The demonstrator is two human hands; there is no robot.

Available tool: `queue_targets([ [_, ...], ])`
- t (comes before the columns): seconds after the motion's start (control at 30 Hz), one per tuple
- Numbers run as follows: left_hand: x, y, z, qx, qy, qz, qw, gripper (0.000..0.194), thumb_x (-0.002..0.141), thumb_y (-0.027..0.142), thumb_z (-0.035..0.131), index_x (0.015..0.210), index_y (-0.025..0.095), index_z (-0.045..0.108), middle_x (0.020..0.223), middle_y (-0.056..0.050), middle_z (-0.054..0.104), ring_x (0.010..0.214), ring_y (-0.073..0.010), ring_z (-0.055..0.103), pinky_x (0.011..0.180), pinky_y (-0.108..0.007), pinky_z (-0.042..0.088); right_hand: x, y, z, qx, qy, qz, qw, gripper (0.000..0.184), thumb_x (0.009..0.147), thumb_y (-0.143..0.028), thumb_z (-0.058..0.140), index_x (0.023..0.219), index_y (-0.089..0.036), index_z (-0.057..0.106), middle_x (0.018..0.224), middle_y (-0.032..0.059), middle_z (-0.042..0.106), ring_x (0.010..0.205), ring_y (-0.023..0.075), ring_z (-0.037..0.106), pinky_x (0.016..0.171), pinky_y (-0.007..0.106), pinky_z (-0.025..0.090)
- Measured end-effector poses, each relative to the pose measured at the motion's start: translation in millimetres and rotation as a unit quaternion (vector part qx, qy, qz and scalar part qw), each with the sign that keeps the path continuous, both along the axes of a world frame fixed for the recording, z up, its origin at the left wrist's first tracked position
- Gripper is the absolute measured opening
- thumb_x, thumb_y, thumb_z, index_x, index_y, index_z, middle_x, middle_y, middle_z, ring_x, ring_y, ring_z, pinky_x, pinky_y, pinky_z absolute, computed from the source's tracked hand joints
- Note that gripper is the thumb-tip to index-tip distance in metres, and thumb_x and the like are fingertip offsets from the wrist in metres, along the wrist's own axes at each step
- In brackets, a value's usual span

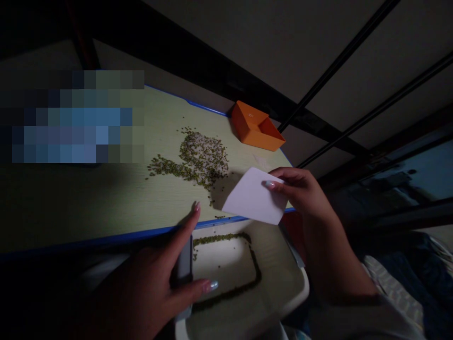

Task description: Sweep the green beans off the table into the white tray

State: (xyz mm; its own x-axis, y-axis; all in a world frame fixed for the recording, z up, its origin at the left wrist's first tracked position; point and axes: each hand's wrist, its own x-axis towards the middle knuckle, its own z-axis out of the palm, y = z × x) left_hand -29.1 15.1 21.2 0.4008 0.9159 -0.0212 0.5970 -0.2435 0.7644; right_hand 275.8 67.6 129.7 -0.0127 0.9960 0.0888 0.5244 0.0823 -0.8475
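My right hand (295, 186) pinches a white sheet of stiff paper or card (256, 196), held tilted over the table's blue front edge. Left of the card lies a loose spread of small green beans or seeds (203, 158) on the pale table top (163, 203). Below that edge stands a white plastic bin (300, 288), with more of the green grains along the corners of its floor. Over the bin's left rim is my left hand (166, 278), thumb and a finger spread apart, nothing between them. Its other fingers are hidden in shadow.
An orange open box (260, 130) stands at the table's far right edge, against a dark-framed wall. A pixelated patch covers the left of the table. Dark fabric (396, 278) lies at the lower right.
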Motion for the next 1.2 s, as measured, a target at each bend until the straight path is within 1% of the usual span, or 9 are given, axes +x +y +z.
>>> queue_targets([
  [0.07, -1.0, 1.2, -5.2, 0.029, 0.005, -0.011, 1.000, 0.093, 0.077, 0.054, 0.063, 0.160, 0.042, 0.021, 0.073, 0.009, 0.071, 0.034, -0.0126, 0.040, 0.039, -0.023, 0.034, -0.9, -3.9, -0.3, 0.014, -0.007, -0.016, 1.000, 0.030, 0.072, -0.046, 0.085, 0.079, -0.018, 0.079, 0.072, 0.0037, 0.070, 0.060, 0.0124, 0.054, 0.050, 0.023, 0.036],
  [0.2, 0.3, 1.5, -2.6, 0.008, 0.004, 0.005, 1.000, 0.088, 0.079, 0.051, 0.062, 0.159, 0.043, 0.025, 0.083, 0.008, 0.074, 0.040, -0.0134, 0.052, 0.058, -0.025, 0.053, -5.9, -4.8, -2.7, -0.017, -0.006, -0.014, 1.000, 0.029, 0.071, -0.044, 0.086, 0.081, -0.018, 0.079, 0.073, 0.0035, 0.071, 0.059, 0.0118, 0.054, 0.050, 0.023, 0.036],
  [0.37, 0.3, 3.0, -3.7, 0.015, -0.003, -0.013, 1.000, 0.092, 0.078, 0.051, 0.065, 0.160, 0.036, 0.026, 0.051, 0.012, 0.052, 0.035, -0.0147, 0.045, 0.047, -0.022, 0.048, -13.8, -1.7, -4.0, -0.061, 0.013, -0.007, 0.998, 0.034, 0.069, -0.048, 0.086, 0.080, -0.017, 0.078, 0.070, 0.0029, 0.069, 0.056, 0.0107, 0.052, 0.048, 0.022, 0.034],
  [0.57, -0.4, 2.9, -15.6, 0.048, -0.036, -0.012, 0.998, 0.095, 0.078, 0.048, 0.070, 0.159, 0.045, 0.021, 0.103, 0.006, 0.079, 0.084, -0.0225, 0.078, 0.070, -0.025, 0.061, -9.6, -4.1, 0.4, -0.043, 0.008, -0.008, 0.999, 0.031, 0.070, -0.045, 0.086, 0.081, -0.017, 0.080, 0.072, 0.0037, 0.072, 0.058, 0.0114, 0.054, 0.049, 0.023, 0.037],
  [0.7, -0.3, 1.3, -14.5, 0.052, -0.032, -0.010, 0.998, 0.091, 0.080, 0.045, 0.068, 0.159, 0.046, 0.022, 0.091, 0.008, 0.079, 0.072, -0.0204, 0.078, 0.060, -0.022, 0.059, -8.8, -3.2, -1.7, -0.017, -0.002, -0.006, 1.000, 0.030, 0.071, -0.045, 0.086, 0.082, -0.018, 0.080, 0.075, 0.0044, 0.073, 0.061, 0.0122, 0.056, 0.051, 0.023, 0.038],
  [0.83, -1.9, 0.3, -15.7, 0.049, -0.035, -0.014, 0.998, 0.094, 0.079, 0.045, 0.069, 0.160, 0.044, 0.021, 0.107, 0.006, 0.080, 0.088, -0.0237, 0.079, 0.071, -0.026, 0.062, -14.9, -0.5, -3.3, -0.025, -0.009, 0.018, 0.999, 0.030, 0.074, -0.047, 0.084, 0.083, -0.018, 0.080, 0.075, 0.0044, 0.073, 0.061, 0.0120, 0.056, 0.051, 0.023, 0.038],
  [0.97, -1.6, 0.0, -16.1, 0.034, -0.025, -0.015, 0.999, 0.096, 0.078, 0.047, 0.068, 0.161, 0.041, 0.021, 0.089, 0.007, 0.080, 0.071, -0.0223, 0.078, 0.057, -0.023, 0.059, -17.1, 0.5, 0.0, -0.034, -0.015, 0.034, 0.999, 0.030, 0.074, -0.046, 0.084, 0.081, -0.017, 0.080, 0.071, 0.0036, 0.072, 0.058, 0.0113, 0.055, 0.049, 0.022, 0.038],
  [1.07, -0.5, 1.4, -11.0, 0.027, -0.033, -0.007, 0.999, 0.094, 0.077, 0.049, 0.067, 0.160, 0.044, 0.023, 0.123, 0.002, 0.076, 0.102, -0.0270, 0.077, 0.080, -0.031, 0.062, -16.2, -1.9, 1.7, -0.003, -0.023, 0.025, 0.999, 0.030, 0.074, -0.046, 0.085, 0.082, -0.018, 0.081, 0.074, 0.0045, 0.074, 0.060, 0.0134, 0.059, 0.050, 0.023, 0.041],
  [1.2, 0.1, 4.6, -7.1, -0.058, -0.006, -0.019, 0.998, 0.101, 0.070, 0.053, 0.071, 0.159, 0.039, 0.026, 0.122, -0.003, 0.076, 0.113, -0.0318, 0.073, 0.089, -0.040, 0.061, -22.0, -18.5, 0.9, 0.135, -0.079, 0.021, 0.987, 0.014, 0.085, -0.035, 0.079, 0.084, -0.021, 0.078, 0.078, 0.0043, 0.077, 0.065, 0.0159, 0.067, 0.054, 0.025, 0.048],
])
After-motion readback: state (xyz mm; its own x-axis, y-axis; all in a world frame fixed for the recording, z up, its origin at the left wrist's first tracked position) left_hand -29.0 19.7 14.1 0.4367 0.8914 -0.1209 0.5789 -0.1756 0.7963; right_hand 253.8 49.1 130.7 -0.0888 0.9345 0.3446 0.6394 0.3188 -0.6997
